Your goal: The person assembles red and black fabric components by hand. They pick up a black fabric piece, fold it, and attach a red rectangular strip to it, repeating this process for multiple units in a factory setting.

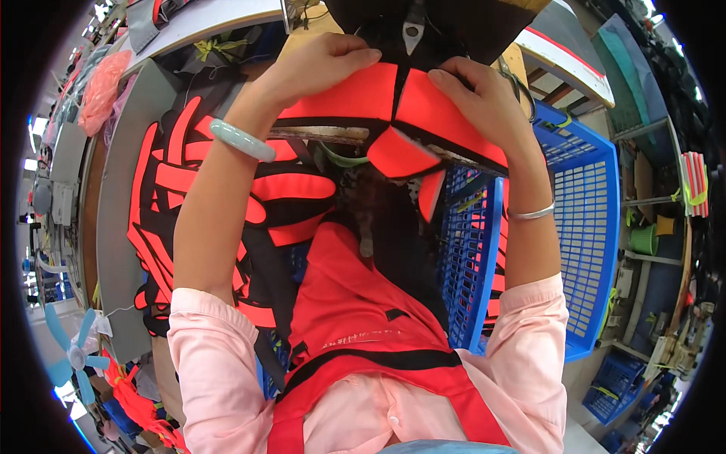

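A bright red-orange fabric piece with black edging lies across the work edge in front of me, under a dark machine head with a metal part hanging from it. My left hand is on the left panel, thumb pointing inward, fingers curled on the cloth. My right hand grips the right panel, its fingers partly hidden by the hand itself. A dark gap runs between the two panels. Below hangs a loose red-orange flap with black trim.
Many red-orange and black cut pieces are heaped at my left, beside a grey panel. Blue plastic baskets stand at my right. Scissors lie near my right hand. A blue fan is at the lower left.
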`<state>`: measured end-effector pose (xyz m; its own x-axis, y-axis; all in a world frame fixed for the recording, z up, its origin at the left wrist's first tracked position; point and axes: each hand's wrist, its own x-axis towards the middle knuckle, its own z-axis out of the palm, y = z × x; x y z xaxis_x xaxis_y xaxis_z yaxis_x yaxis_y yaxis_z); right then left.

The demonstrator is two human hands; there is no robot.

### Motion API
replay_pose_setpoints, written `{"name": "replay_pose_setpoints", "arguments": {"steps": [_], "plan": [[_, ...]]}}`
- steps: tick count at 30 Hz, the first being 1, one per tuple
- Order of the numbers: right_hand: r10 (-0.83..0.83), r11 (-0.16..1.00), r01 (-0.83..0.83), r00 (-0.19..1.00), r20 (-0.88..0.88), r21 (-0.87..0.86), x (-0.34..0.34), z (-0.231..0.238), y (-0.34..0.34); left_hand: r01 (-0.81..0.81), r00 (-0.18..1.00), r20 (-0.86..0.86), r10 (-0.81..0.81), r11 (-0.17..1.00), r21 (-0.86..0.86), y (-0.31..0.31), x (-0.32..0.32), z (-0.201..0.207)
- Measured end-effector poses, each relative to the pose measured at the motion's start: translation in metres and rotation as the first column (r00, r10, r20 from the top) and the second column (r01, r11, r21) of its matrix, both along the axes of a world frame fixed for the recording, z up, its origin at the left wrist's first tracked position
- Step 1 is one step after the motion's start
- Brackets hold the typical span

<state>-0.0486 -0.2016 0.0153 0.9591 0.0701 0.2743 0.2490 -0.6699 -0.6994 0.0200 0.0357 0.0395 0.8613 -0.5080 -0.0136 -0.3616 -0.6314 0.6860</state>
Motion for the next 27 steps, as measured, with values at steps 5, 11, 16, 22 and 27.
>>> {"name": "replay_pose_setpoints", "arguments": {"steps": [5,11,16,22,27], "plan": [[0.007,1.000,-0.007,1.000,0.020,-0.001,0.008,0.000,0.001,-0.065,0.998,-0.013,0.064,0.993,-0.093,0.001,0.009,-0.010],[-0.016,1.000,0.016,1.000,0.024,0.009,0.013,-0.003,-0.005,-0.037,0.999,-0.041,0.033,0.991,-0.126,0.002,0.018,-0.006],[-0.039,0.999,0.039,0.999,0.028,0.029,0.029,-0.012,-0.011,-0.117,0.992,-0.067,0.112,0.990,-0.081,-0.013,0.018,0.008],[-0.070,0.997,0.068,0.995,0.075,0.030,0.010,0.006,-0.030,-0.051,0.999,-0.016,0.049,0.981,-0.185,0.017,0.023,-0.008],[0.033,0.967,0.037,0.962,-0.269,0.251,-0.025,0.004,-0.040,0.168,0.977,-0.095,-0.192,0.961,-0.219,0.025,-0.010,-0.003]]}}
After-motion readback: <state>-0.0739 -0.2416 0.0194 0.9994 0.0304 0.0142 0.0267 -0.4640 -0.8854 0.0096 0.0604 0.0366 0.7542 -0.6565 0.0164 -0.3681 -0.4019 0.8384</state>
